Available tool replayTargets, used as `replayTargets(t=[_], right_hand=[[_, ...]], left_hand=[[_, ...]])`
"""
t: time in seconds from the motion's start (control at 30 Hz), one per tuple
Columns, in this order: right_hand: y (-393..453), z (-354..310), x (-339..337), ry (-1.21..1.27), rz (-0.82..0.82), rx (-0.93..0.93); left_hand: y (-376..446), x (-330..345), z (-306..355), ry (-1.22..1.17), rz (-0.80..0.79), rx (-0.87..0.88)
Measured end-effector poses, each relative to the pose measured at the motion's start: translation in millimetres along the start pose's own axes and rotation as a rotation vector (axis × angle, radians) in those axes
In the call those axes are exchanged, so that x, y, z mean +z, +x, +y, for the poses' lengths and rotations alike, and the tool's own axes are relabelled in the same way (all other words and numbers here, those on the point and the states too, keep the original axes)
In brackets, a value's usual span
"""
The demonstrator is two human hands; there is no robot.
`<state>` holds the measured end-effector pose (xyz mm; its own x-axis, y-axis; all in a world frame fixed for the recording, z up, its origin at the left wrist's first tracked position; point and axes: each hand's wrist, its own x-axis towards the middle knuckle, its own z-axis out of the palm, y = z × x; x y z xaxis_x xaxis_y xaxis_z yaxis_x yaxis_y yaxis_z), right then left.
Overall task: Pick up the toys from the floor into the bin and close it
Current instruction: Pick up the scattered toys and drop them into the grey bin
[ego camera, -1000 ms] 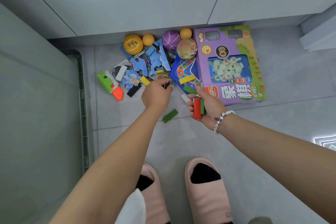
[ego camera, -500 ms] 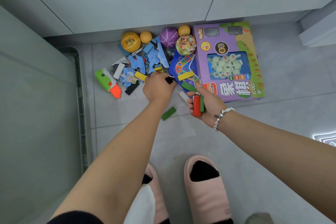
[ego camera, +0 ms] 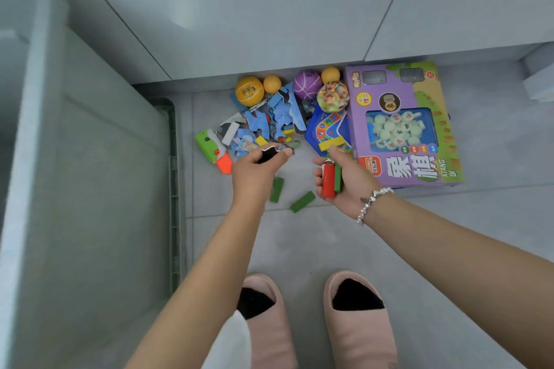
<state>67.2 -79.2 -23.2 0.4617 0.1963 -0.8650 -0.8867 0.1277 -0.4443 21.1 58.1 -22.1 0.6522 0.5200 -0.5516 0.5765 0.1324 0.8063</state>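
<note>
- Toys (ego camera: 284,126) lie heaped on the floor just right of the bin (ego camera: 90,189), which stands open.
- Left hand (ego camera: 254,168) pinches a black piece (ego camera: 267,155); a thin hold, it may slip.
- Right hand (ego camera: 344,180) curls round red and green blocks (ego camera: 332,180); grabbing more risks spilling them.

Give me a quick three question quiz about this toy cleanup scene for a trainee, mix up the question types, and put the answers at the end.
1. True or false: the right hand holds a red block together with a green one.
2. Multiple choice: what does the left hand pinch? A) a yellow block B) a black piece C) an orange ball
3. Fill in: the purple box lies on the ____ of the toy pile, from the person's view.

Key: 1 true; 2 B; 3 right.
</note>
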Motion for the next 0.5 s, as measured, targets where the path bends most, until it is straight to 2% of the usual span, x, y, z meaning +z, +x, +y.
replayTargets(t=[0.1,0.3,0.4,0.5], right_hand=[[-19.1,-6.1,39.7,0.026,-0.113,0.001],[-91.8,-15.4,138.2,0.105,-0.417,0.077],[-132.4,-16.4,184.1,0.071,-0.548,0.117],[-166.3,-9.5,225.0,-0.072,-0.643,0.130]], left_hand=[[-37.4,-36.2,27.2,-0.164,0.030,-0.023],[-125.3,-122.9,84.1,-0.442,0.154,0.130],[-160.3,-164.9,103.0,-0.545,0.264,0.199],[-175.5,-199.1,106.2,-0.569,0.427,0.212]])
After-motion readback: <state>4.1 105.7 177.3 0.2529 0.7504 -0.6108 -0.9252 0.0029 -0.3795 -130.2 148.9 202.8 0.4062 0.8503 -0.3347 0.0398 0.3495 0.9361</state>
